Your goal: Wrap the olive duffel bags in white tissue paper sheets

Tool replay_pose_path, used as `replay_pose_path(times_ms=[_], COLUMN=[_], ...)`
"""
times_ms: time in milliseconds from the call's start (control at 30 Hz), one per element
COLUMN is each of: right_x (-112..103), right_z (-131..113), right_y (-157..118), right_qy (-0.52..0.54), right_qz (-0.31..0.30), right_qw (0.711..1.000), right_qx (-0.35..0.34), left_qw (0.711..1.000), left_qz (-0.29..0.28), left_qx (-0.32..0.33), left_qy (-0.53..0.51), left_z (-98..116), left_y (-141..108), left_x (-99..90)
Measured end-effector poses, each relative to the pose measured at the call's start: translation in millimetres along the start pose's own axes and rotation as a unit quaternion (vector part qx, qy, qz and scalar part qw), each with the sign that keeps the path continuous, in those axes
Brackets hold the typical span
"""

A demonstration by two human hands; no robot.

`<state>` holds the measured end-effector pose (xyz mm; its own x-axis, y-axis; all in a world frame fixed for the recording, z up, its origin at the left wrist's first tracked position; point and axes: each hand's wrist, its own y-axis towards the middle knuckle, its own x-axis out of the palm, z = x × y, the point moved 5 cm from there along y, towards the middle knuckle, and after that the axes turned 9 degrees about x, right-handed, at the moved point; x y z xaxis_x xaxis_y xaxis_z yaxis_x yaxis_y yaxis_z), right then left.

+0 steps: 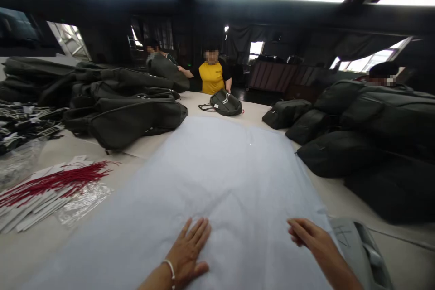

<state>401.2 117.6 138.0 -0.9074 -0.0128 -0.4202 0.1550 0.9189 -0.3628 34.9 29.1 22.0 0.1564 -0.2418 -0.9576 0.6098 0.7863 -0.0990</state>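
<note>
White sheet (pixel 217 163), lightly creased, spread lengthwise on table (pixel 335 195), extending beneath both hands and beyond. Left hand (pixel 188 251): palm down on it, fingers extended. Right hand (pixel 311 235): curled, near its right edge; cannot tell whether pinching.

The sheet (pixel 217 158) looks smooth, matt and lightly creased; the bags (pixel 139 122) are matt cloth, the tags (pixel 37 215) paper-like, the wrapper (pixel 84 201) glossy clear plastic, the desk (pixel 336 197) matt.
</note>
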Motion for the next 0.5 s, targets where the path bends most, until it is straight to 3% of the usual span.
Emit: replay_pose_path(times_ms=[100, 200, 333, 400, 500], right_x=[100, 154, 176, 180, 185], right_z=[-81, -117, -127, -125, -111], right_y=[44, 90, 137, 153, 172], right_qy=[-0.015, -0.038, -0.067, -0.086, -0.127], right_qz=[-0.142, -0.187, -0.185, -0.181, -0.164], right_qw=[0.988, 0.981, 0.980, 0.979, 0.978], right_qx=[-0.053, -0.044, -0.039, -0.036, -0.021], left_qw=[0.999, 0.982, 0.916, 0.896, 0.888], left_qz=[0.031, 0.112, 0.262, 0.297, 0.318], left_qx=[0.024, 0.066, 0.069, 0.061, 0.059], left_qy=[0.031, 0.140, 0.297, 0.326, 0.328], left_z=[-1, -2, 0, 2, 3], left_y=[-1, -1, -3, -3, -2], left_x=[4.8, 10.0, 7.0, 4.3, 0.9])
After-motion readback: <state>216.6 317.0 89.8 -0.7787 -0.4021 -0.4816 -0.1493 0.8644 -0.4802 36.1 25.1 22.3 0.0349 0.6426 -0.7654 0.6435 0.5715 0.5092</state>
